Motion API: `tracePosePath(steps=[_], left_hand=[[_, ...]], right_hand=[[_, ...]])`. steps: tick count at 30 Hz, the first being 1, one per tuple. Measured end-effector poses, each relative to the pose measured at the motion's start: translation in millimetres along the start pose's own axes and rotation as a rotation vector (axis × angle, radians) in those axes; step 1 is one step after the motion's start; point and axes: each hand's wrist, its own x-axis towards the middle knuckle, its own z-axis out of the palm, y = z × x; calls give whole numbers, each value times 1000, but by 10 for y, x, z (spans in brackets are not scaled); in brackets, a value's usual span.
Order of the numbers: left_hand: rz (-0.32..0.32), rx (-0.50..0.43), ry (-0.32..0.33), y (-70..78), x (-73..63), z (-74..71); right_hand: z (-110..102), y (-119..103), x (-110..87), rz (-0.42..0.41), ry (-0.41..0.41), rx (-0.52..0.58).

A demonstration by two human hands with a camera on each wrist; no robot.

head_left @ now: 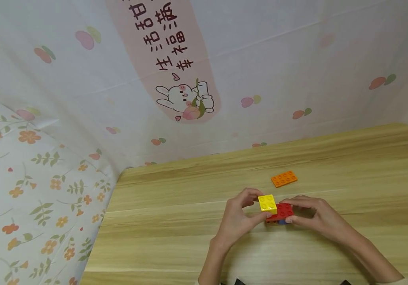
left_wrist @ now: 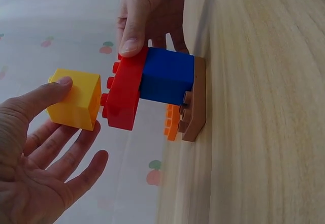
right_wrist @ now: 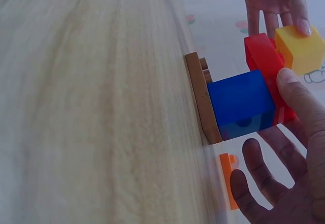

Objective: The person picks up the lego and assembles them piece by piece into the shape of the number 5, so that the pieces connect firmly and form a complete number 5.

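My left hand point(head_left: 233, 222) pinches a yellow two-by-two toy building brick point(head_left: 268, 204) between thumb and fingers. The brick is held right at the studs on one end of a red plate point(left_wrist: 125, 93). That red plate sits on top of a blue brick point(left_wrist: 167, 75), overhanging to one side. Below, the blue brick stands on one end of a brown plate point(left_wrist: 199, 104), whose bare studs show on the other end. My right hand point(head_left: 319, 221) grips the red plate at its right end, thumb on the near side and fingers on the far side.
An orange plate point(head_left: 284, 179) with studs up lies on the wooden table point(head_left: 161, 229), just beyond the hands. Behind the table's back edge hangs a white patterned cloth point(head_left: 278, 67). Another flowered cloth point(head_left: 33, 190) hangs at the left.
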Motion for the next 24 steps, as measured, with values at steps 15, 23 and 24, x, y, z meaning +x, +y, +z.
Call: tracePosePath(steps=[15,23,24], left_hand=[[-57,39,-50,-4,-3,30],[-48,57,-70,7,0,28],[-50,55,-71,6,1,29]], right_hand=[[23,15,8,-5,-5,27],[22,24,4,-2,-5,27],[20,23,2,3,-3,24]])
